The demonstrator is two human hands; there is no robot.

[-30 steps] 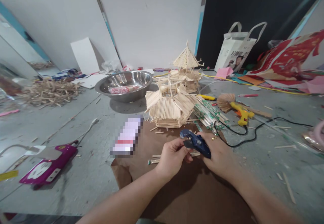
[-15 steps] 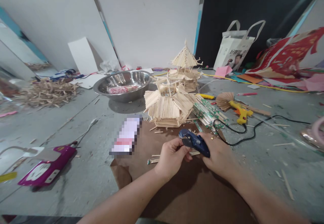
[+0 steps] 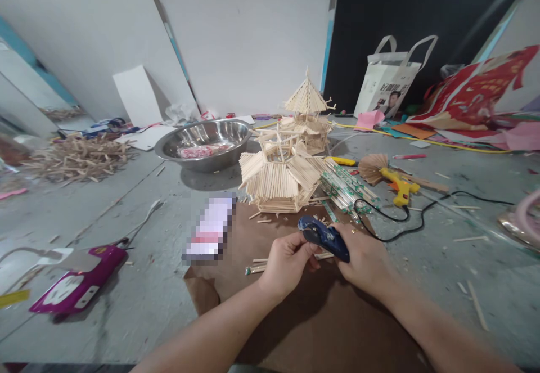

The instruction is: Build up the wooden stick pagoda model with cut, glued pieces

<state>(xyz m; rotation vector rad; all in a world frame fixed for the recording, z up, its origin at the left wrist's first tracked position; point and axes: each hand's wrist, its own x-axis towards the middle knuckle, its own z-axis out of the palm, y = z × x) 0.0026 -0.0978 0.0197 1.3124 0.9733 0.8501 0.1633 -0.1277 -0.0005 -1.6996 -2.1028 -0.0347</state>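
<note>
My right hand (image 3: 363, 252) is wrapped around a dark blue hand tool (image 3: 327, 238) with a rounded head; its exact kind is unclear. Close against the tool's head, my left hand (image 3: 287, 263) is closed in a pinch, and whatever its fingertips hold is hidden. Thin wooden sticks (image 3: 260, 269) lie under and beside the left hand, one bundle in a clear green-marked wrapper. Both hands are above a brown sheet (image 3: 248, 238). Just beyond them stands a stick-built pavilion model (image 3: 280, 181) with an open top.
Behind it rises a pointed-roof stick model (image 3: 307, 103). A steel basin (image 3: 202, 162) sits left of the models. Wrapped stick bundles (image 3: 343, 187) and a yellow glue gun (image 3: 403, 187) with a black cord lie right. A phone (image 3: 211, 227) and purple power strip (image 3: 80, 277) are left.
</note>
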